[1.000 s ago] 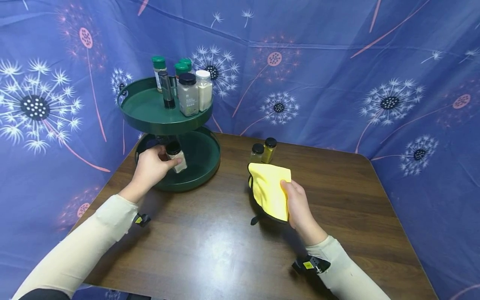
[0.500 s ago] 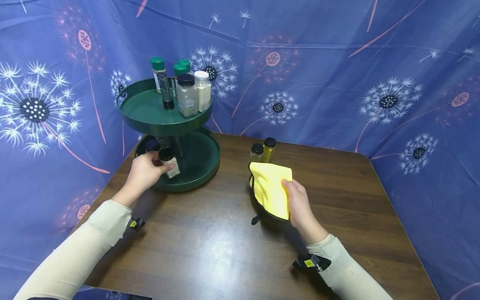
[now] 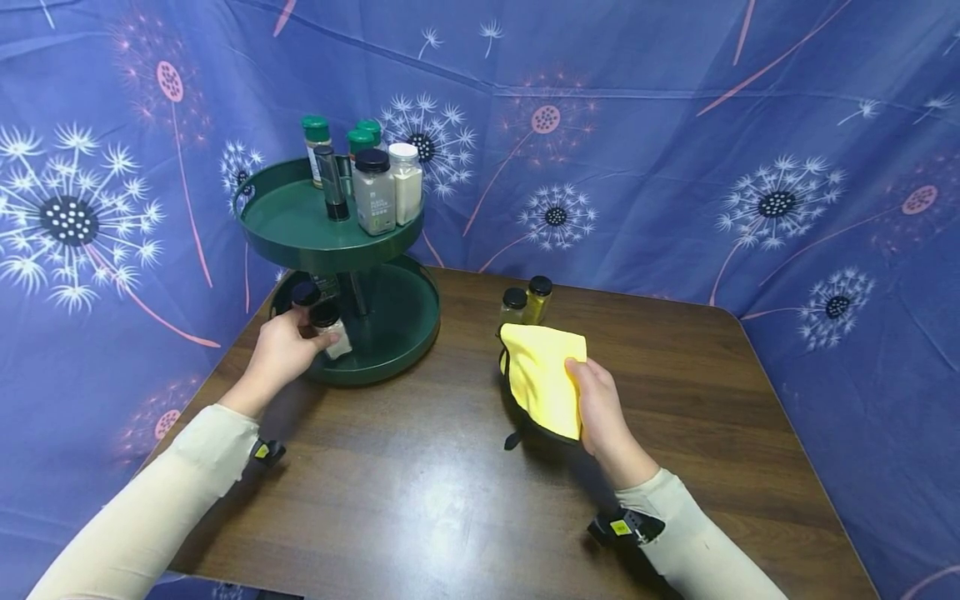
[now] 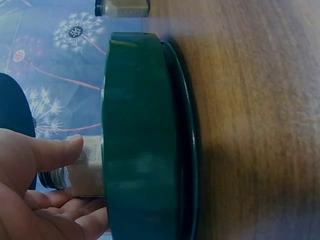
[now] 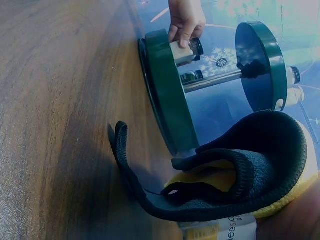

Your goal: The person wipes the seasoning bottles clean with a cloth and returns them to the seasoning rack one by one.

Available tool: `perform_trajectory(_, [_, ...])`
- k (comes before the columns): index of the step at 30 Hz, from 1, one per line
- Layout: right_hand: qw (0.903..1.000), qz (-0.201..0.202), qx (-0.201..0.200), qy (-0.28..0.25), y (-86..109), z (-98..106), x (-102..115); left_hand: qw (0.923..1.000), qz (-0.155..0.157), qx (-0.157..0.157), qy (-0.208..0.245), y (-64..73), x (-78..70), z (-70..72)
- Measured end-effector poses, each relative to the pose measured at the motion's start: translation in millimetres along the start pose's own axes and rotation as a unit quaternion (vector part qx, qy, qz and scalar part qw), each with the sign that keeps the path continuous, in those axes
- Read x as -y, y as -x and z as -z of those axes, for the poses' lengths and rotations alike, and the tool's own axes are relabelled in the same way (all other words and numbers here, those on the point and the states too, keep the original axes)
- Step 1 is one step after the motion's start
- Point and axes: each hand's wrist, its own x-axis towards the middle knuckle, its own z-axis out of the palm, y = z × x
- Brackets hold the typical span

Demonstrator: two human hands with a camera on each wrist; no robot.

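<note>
My left hand (image 3: pixel 281 354) pinches a small clear jar (image 3: pixel 339 342) with a black lid and pale contents, thumb on the near side. The jar stands low at the front left of the lower tray (image 3: pixel 401 333) of a green two-tier rack. In the left wrist view the tray wall (image 4: pixel 140 130) hides the bottom of the jar (image 4: pixel 86 175). Another dark-lidded jar (image 3: pixel 305 293) is just behind the fingers. My right hand (image 3: pixel 600 408) grips a folded yellow cloth (image 3: pixel 543 375) above the table; its grey, black-edged underside (image 5: pixel 260 167) and a loop show in the right wrist view.
The upper tray (image 3: pixel 288 217) carries several spice bottles, among them a grey black-lidded jar (image 3: pixel 375 196) and a white-lidded jar (image 3: pixel 407 183). Two black-lidded jars, one yellow (image 3: pixel 537 302), stand on the wooden table (image 3: pixel 420 467) behind the cloth. Patterned blue fabric surrounds the table.
My left hand has moved left and slightly toward me with the jar, lowering it near the tray's front left, beside the dark-lidded jar. The right hand and cloth have barely shifted.
</note>
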Motion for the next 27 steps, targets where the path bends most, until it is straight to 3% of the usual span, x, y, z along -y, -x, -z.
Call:
perform_trajectory(9, [0.9999,-0.004,-0.004,0.011,2.2,0.3,3.4,1.0000,0.006,0.006,0.001,1.9,5.0,-0.2])
perform_trajectory(20, [1.0000,0.000,-0.007,0.001,3.5,-1.3,1.6,0.9980,0.002,0.058,-0.025,-3.9,2.0,11.8])
perform_trajectory(24, [0.9999,0.002,-0.010,0.001,3.4,-1.6,-1.0,0.9985,0.019,0.047,-0.021,-0.4,-8.4,21.9])
perform_trajectory(27, [0.9999,0.004,-0.014,-0.004,3.6,-1.7,-3.3,0.9993,0.025,0.013,-0.022,3.5,-17.2,27.9])
